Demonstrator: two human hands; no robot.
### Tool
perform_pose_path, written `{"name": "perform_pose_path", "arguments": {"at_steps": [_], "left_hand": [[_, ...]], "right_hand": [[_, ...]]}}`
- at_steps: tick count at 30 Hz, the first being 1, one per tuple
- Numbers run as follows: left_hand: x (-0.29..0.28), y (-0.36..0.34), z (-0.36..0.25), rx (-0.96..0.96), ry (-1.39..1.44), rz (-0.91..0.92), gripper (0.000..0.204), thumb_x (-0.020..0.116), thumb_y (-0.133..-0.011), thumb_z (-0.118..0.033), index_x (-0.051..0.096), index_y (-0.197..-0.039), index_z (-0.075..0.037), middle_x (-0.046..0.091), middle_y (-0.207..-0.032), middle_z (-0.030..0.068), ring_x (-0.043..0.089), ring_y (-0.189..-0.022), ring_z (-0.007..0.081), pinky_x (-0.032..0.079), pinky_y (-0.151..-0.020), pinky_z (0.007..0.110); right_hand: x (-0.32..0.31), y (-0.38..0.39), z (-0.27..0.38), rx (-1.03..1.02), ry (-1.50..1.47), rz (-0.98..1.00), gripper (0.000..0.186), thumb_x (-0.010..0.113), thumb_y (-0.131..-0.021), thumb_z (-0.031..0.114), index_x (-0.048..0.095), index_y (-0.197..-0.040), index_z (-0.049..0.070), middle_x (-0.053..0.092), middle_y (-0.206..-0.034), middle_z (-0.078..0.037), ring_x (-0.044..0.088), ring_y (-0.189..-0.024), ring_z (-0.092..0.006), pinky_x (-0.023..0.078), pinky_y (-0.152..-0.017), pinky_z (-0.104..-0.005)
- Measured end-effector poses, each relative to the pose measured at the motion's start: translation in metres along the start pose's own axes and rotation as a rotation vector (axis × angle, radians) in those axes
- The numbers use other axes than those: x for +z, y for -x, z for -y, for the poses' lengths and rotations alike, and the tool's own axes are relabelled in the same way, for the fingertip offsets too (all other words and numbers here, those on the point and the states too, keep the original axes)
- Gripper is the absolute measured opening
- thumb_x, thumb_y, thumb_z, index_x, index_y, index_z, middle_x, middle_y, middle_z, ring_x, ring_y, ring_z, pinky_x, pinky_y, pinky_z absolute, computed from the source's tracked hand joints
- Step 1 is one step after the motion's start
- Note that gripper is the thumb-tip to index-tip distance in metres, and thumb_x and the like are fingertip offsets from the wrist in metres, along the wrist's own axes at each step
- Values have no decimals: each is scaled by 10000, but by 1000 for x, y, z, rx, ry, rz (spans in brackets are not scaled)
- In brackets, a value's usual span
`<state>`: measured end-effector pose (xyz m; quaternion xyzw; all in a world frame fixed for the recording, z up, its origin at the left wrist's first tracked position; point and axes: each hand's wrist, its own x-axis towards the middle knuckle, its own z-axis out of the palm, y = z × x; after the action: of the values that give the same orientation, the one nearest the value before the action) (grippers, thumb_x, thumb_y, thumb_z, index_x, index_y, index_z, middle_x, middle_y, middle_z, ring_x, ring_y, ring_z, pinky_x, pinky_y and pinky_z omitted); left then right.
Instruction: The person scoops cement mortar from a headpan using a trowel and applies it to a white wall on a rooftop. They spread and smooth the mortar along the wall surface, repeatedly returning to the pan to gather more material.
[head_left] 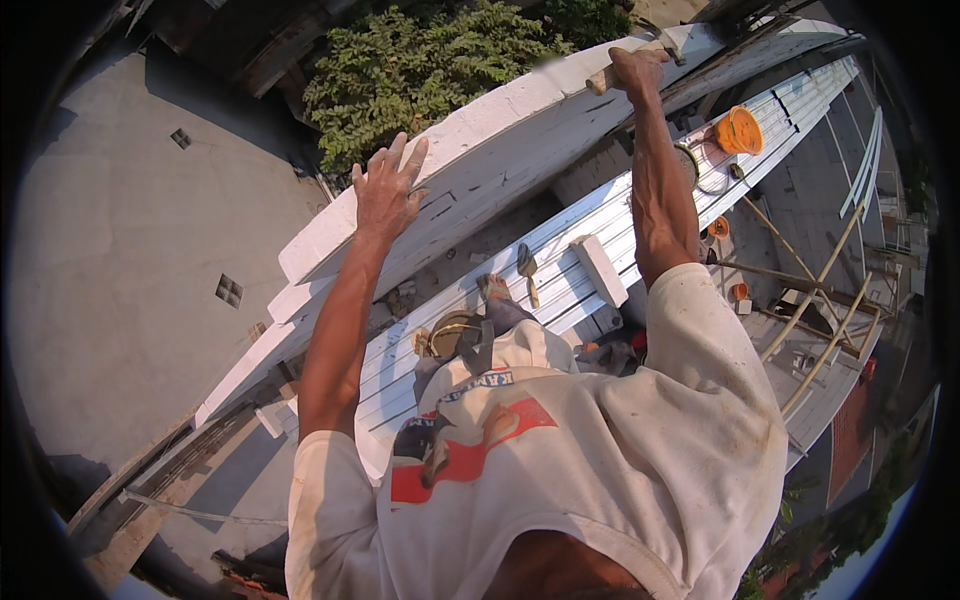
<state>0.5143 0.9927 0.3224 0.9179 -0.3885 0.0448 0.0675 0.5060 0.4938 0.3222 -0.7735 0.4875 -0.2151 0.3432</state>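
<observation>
While hammer (601,80) in R fingers (630,66), wall (510,150) under L fingers (414,162).

At upper right, my right hand (638,72) hides the middle of the tool's handle (598,82), and my forearm (660,190) partly covers a round container (692,168). The lower edge cuts off my shirt (640,440). A red thing (868,369) at far right is too small to tell.

L head cam, wide fisheye, downward view, close abv shirt (640,420)

Off-wht tee (620,440), short slvs (700,320), red/blue frt print (530,416)
</observation>
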Motion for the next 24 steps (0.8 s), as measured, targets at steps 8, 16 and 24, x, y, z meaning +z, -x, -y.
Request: {"name": "perform_pose_path", "arguments": {"at_steps": [8,16,24], "left_hand": [[0,-8,-7,-37,-25,56,996,887,-798,-301,361,-1644,-334,478,-1556,80,520,-1317,346,438,-1033,674],[0,-12,-9,-42,-65,69,1015,888,-790,-284,349,-1648,-340,464,-1559,75,525,-1274,348,468,-984,656],[0,-15,-11,-33,-36,24,966,909,-772,-280,434,-1612,-323,490,-1521,65,542,-1228,337,462,-961,661]], "right_hand": [[-80,78,-11,36,-626,229,308,684,-945,204,637,-1129,-39,617,-728,-66,647,-613,-169,557,-540,-341],[-111,176,-14,-100,-228,513,366,636,-1054,386,624,-1129,27,616,-722,-92,659,-635,-192,531,-518,-390],[-97,166,-11,-640,136,405,305,630,-1051,295,544,-1156,22,700,-893,-299,676,-813,-518,510,-703,-554]]}}
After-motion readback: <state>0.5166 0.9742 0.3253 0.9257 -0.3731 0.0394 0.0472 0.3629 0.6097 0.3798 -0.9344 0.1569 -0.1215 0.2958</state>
